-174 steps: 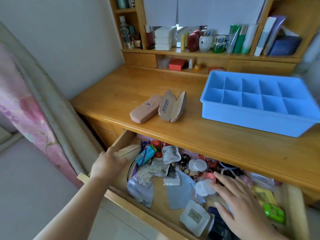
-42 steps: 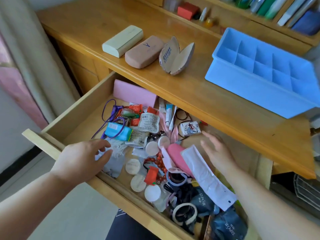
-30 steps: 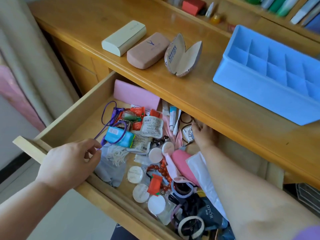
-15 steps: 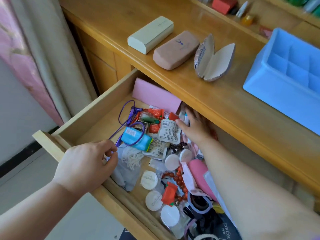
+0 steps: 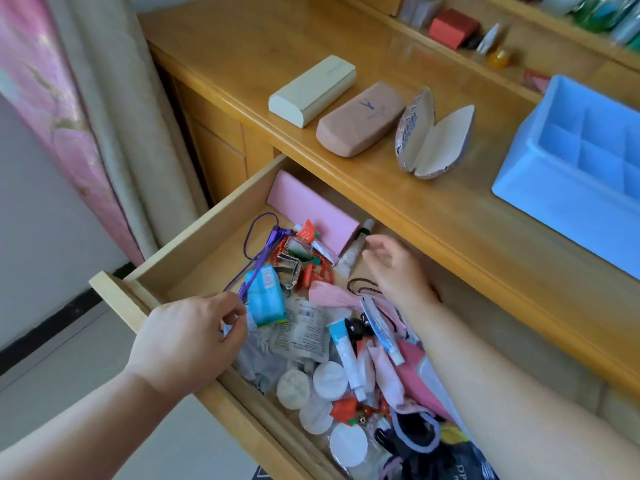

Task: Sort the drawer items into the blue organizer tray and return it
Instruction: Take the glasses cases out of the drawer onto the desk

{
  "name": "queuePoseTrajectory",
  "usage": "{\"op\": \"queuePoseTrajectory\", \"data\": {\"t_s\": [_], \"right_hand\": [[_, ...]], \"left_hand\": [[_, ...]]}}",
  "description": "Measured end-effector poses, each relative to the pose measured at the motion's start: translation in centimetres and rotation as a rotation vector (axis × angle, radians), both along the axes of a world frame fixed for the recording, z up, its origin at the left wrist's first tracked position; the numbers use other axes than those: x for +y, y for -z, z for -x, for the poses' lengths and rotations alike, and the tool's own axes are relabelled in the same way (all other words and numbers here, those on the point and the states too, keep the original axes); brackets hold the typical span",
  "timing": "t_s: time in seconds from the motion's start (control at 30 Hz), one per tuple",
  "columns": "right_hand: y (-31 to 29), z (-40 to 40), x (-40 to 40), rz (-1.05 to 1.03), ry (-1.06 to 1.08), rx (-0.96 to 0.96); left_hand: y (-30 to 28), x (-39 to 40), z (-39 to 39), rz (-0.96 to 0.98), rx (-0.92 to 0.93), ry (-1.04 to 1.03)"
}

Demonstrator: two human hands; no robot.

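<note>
Since a moment ago your right hand (image 5: 394, 268) has pulled back from the deep end of the drawer (image 5: 194, 244) and now hovers over the clutter with fingers loose, holding nothing. The little tubes that sat back there now lie forward in the pile, so to me you're still raking stuff into reach, not sorting yet.

Your left hand (image 5: 187, 341) sits at the drawer's front edge, fingers curled and pinching the purple cord (image 5: 254, 233) right beside the blue tissue pack (image 5: 265, 299).

The blue organizer tray (image 5: 568, 147) is up on the desk (image 5: 450, 209), at the right, and every compartment I can see is bare.

Counts:
- three glasses cases on the desk: cream (image 5: 311, 90), tan-pink (image 5: 360, 117), and one lying open (image 5: 433, 135)
- one pink box (image 5: 311, 209) at the drawer's back
- five round white pads (image 5: 330, 381), give or take
- two blue-and-white tubes (image 5: 346, 355), plus one pale tube (image 5: 353, 251)
</note>
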State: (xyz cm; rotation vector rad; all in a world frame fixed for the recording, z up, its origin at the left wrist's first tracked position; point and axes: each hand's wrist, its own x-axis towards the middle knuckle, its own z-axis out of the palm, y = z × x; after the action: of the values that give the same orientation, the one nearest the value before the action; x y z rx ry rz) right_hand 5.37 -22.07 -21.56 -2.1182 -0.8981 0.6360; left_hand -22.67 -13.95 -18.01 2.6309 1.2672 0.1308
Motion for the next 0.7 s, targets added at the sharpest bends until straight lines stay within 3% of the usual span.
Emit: {"op": "queuePoseTrajectory", "data": {"t_s": [0.13,0.23,0.33,0.53,0.7], "right_hand": [[0.7,-0.8,5.4,0.216,-0.071,0.065],[0.9,-1.2,7.1,0.236,-0.096,0.076],[0.5,-0.5,6.1,0.197,-0.145,0.070],[-0.7,2.8,1.2,0.288,-0.461,0.099],[-4.0,2.0,-3.0,0.129,-0.250,0.128]], "left_hand": [[0.0,0.2,0.0,0.009,0.001,0.019],[0.4,0.1,0.0,-0.003,-0.010,0.017],[0.8,0.2,0.2,0.001,-0.040,0.016],[1.2,0.2,0.4,0.022,-0.049,0.021],[1.4,0.3,0.2,-0.013,-0.058,0.015]]}}
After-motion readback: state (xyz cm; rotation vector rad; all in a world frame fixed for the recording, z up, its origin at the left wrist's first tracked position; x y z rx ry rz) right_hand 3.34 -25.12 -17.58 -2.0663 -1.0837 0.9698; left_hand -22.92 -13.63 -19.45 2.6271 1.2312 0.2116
